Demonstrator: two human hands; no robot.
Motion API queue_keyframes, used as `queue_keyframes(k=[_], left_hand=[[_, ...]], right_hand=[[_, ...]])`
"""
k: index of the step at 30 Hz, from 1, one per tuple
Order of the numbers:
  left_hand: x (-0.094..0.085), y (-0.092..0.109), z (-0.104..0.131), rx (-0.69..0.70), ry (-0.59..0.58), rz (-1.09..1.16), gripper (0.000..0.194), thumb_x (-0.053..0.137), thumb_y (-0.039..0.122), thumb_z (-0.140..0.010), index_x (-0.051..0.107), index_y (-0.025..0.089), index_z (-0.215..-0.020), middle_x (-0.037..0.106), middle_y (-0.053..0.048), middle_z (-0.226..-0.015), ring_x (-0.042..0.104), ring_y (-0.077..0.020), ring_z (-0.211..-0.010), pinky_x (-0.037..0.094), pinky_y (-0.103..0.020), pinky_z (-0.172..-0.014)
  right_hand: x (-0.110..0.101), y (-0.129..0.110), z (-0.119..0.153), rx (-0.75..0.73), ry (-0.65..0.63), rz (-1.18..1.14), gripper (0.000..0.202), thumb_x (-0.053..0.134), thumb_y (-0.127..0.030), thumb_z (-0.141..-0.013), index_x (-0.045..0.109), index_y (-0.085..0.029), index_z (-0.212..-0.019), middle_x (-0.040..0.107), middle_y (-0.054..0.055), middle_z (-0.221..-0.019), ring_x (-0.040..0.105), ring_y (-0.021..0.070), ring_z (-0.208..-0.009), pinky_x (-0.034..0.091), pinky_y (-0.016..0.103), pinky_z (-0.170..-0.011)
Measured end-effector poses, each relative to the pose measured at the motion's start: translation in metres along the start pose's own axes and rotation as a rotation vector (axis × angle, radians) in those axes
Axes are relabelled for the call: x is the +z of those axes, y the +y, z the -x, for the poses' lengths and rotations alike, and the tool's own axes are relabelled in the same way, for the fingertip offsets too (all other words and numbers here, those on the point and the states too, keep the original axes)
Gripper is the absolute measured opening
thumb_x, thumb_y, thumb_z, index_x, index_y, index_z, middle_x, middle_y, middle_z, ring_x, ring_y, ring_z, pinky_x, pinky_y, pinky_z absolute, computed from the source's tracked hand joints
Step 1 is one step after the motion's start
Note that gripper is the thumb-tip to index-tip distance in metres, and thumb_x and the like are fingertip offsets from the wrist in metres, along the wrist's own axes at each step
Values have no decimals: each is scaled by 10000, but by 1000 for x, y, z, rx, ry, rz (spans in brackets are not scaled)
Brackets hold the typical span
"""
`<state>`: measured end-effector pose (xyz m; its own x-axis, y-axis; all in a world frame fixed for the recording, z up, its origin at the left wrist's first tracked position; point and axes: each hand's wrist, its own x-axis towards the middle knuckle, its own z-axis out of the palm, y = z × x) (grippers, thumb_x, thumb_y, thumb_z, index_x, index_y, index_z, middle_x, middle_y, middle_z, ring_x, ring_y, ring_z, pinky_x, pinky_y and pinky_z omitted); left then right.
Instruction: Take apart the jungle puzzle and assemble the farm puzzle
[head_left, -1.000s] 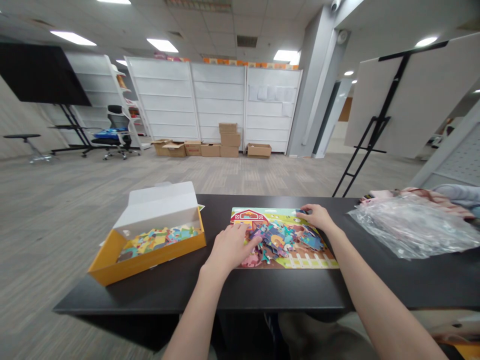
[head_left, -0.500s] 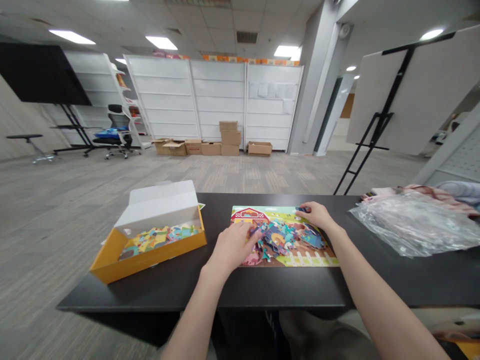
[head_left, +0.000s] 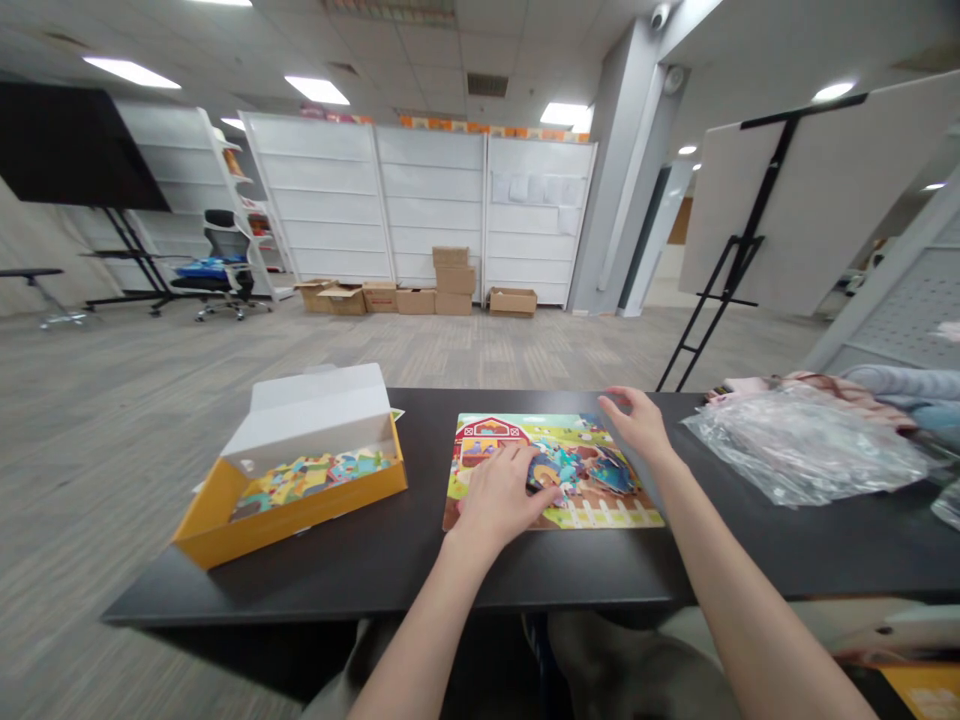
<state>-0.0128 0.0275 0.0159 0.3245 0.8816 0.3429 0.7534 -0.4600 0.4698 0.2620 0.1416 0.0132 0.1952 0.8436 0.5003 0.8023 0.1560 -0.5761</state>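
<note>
A farm-scene picture board [head_left: 491, 430] with a red barn and white fence lies flat on the black table. Loose jigsaw pieces [head_left: 574, 468], mostly blue and teal, are heaped on its middle and right. Over the left side of this heap rests my left hand [head_left: 504, 495], fingers stretched and thumb apart; what lies under the palm is hidden. My right hand [head_left: 637, 420] hovers at the board's upper right corner, thumb and fingers apart with nothing visible between them. A dark blue puzzle piece [head_left: 592, 421] lies in that corner, just left of its fingertips.
To the left stands an open yellow box [head_left: 315, 515] with a white lid, holding more colourful pieces [head_left: 311, 480]. A clear plastic bag [head_left: 810, 445] and folded cloth lie at the right. The black table [head_left: 315, 580] has its near edge before my lap.
My left hand has slid right across the heap, uncovering more of the barn. My right hand has let go of the dark blue piece at the corner and lifted slightly away.
</note>
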Motion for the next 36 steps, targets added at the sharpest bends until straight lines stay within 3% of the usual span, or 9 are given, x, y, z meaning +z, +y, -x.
queue_keyframes(k=[5, 11, 19, 27, 32, 36], left_hand=[[6, 2, -4, -5, 0, 37, 426, 715, 338, -827, 631, 223, -1229, 686, -82, -1260, 649, -287, -1156, 532, -417, -974], [3, -7, -5, 11, -1, 144, 465, 733, 246, -784, 633, 203, -1236, 695, -91, -1280, 645, -292, -1195, 494, -423, -1065], [-2, -26, 0, 78, -3, 178, 531, 697, 184, -779, 598, 216, -1300, 661, -92, -1351, 622, -286, -1246, 492, -436, -1077], [-9, -36, 1, 64, 5, 127, 533, 660, 184, -788, 598, 246, -1313, 668, -65, -1348, 643, -269, -1216, 506, -407, -1058], [-17, -43, 2, -25, 58, 79, 507, 660, 218, -796, 611, 258, -1299, 717, -40, -1260, 700, -252, -1092, 547, -379, -974], [-31, -47, 4, -161, 74, -17, 471, 645, 243, -814, 615, 232, -1283, 725, -64, -1226, 709, -257, -1061, 542, -366, -962]], right_hand=[[-26, -49, 15, -68, 1, -176, 366, 590, -479, -819, 761, -179, -940, 775, 108, -998, 687, 245, -908, 517, 335, -738], [-26, -88, 43, -69, -107, -295, 343, 590, -468, -831, 757, -183, -924, 773, 91, -904, 695, 228, -816, 518, 332, -710], [-11, -88, 71, -107, -364, -237, 292, 595, -427, -864, 752, -190, -927, 758, 60, -838, 653, 192, -687, 511, 323, -678], [-12, -86, 84, -222, -459, -138, 277, 768, -371, -787, 749, -203, -1007, 752, 63, -997, 667, 229, -895, 507, 355, -843], [-12, -88, 92, -291, -556, -65, 409, 876, -290, -680, 744, -215, -1060, 709, 82, -1126, 645, 267, -1071, 472, 406, -985], [-12, -82, 94, -305, -595, -32, 397, 869, -259, -687, 747, -215, -1063, 705, 88, -1129, 632, 283, -1110, 467, 417, -1002]])
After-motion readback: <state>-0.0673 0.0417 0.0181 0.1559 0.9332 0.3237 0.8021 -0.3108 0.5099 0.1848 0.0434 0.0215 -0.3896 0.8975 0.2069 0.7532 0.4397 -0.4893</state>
